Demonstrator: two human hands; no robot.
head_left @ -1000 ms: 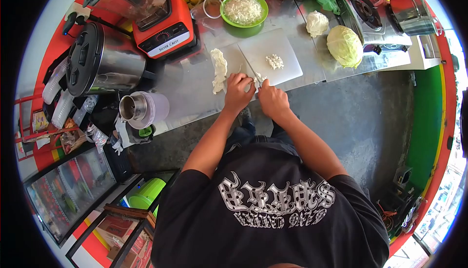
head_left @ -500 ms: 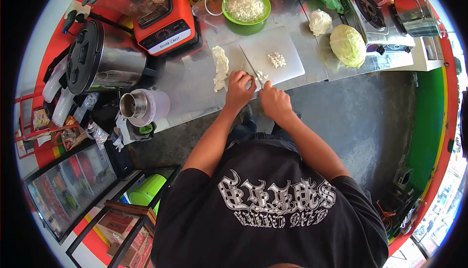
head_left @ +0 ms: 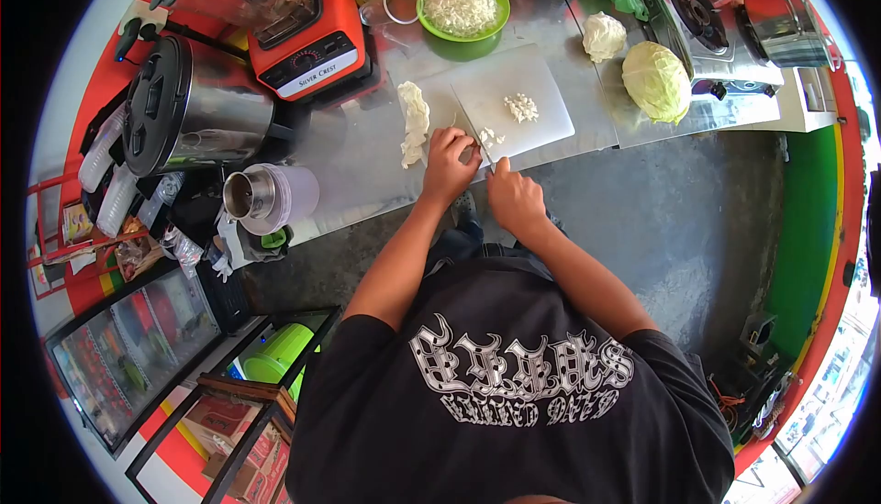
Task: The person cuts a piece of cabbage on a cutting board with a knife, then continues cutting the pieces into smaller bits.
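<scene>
My right hand (head_left: 516, 198) is closed round the handle of a knife (head_left: 473, 123), whose blade slants up and left across the white cutting board (head_left: 541, 77). Beside the blade, my left hand (head_left: 449, 166) has its fingers curled together at the board's near left edge; what they pinch is mostly hidden. A few white chopped bits (head_left: 490, 137) lie right of the blade, and a small heap of chopped white pieces (head_left: 521, 108) sits further up the board. Left of the board, a pale leafy strip (head_left: 414, 123) lies on the metal table (head_left: 353, 155).
Behind the board stands a green bowl (head_left: 502, 22) of white shreds. A cabbage (head_left: 656, 83) and a smaller pale piece (head_left: 604, 37) lie to the right, near a stove (head_left: 725, 68). A red blender (head_left: 307, 59), a large steel pot (head_left: 216, 110) and a lilac jug (head_left: 295, 199) stand left.
My right hand and the knife handle have shifted slightly toward me and left. My left hand stays almost in place, and the chopped heap looks the same.
</scene>
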